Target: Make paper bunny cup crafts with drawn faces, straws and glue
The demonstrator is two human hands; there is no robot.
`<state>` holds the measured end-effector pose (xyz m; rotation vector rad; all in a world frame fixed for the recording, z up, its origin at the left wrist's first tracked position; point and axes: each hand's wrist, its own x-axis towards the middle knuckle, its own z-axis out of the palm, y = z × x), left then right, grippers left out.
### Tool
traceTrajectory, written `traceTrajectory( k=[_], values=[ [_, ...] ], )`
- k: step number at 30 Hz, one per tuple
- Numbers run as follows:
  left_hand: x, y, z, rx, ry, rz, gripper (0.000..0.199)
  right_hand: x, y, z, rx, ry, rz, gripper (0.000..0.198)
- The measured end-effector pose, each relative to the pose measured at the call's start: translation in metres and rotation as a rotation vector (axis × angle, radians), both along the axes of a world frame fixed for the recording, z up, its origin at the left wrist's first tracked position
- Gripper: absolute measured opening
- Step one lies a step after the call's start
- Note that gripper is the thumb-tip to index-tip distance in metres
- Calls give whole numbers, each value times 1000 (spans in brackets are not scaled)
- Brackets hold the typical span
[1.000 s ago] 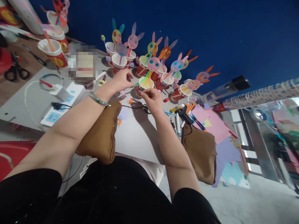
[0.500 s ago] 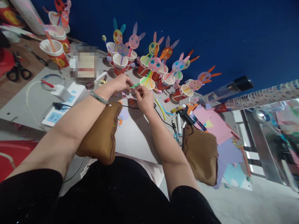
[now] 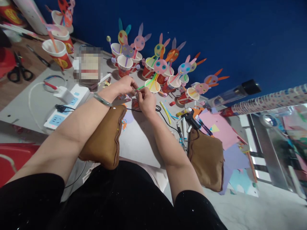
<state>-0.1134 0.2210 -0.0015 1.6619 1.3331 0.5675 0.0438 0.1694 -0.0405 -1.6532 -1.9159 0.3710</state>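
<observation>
My left hand (image 3: 127,85) has its fingers pinched at the end of a thin green strip (image 3: 141,87) that sticks out from a paper cup (image 3: 153,85). Close against it, my right hand (image 3: 147,100) is closed too, its fingertips meeting the left ones just under the strip. Whatever the right fingers hold is too small to make out. A pink paper rabbit head (image 3: 160,66) with orange ears stands up from this cup on yellow and green stems. Beneath the hands lie small scraps that are partly hidden.
Several more rabbit cups (image 3: 124,65) stand along the blue wall. Brown cushions (image 3: 103,140) lie under my left forearm and at right (image 3: 206,159). A glue gun (image 3: 192,119), pens, yellow strips (image 3: 165,112) and coloured paper (image 3: 218,127) are at right; a power strip (image 3: 68,107) and scissors (image 3: 19,68) at left.
The view has shifted slightly, so the cups appear a little further right. Both hands stay together at the green strip, with the fingertips drawn slightly closer.
</observation>
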Motion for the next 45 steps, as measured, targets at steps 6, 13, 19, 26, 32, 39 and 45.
traceTrajectory(
  k=[6, 13, 19, 26, 32, 39, 45],
  values=[
    [1, -2, 5, -3, 84, -8, 19, -3, 1, 0, -22, -10, -32, 19],
    [2, -2, 5, 82, 168, -27, 11, -3, 5, -7, 21, 52, -31, 20],
    [3, -4, 3, 140, 201, 6, 5, -4, 6, -8, 57, 68, -29, 22],
    [4, -1, 0, 169, 203, 34, 8, -1, 1, -6, 67, 54, -29, 30],
    [2, 0, -1, 118, 172, 11, 6, 4, -3, -3, 51, 69, -26, 30],
    [1, 4, -6, 133, 140, 31, 5, -1, -9, -4, 15, 5, 14, 30],
    [-1, 8, -11, 154, 101, 42, 13, -1, -26, 4, 23, -108, 79, 27]
  ],
)
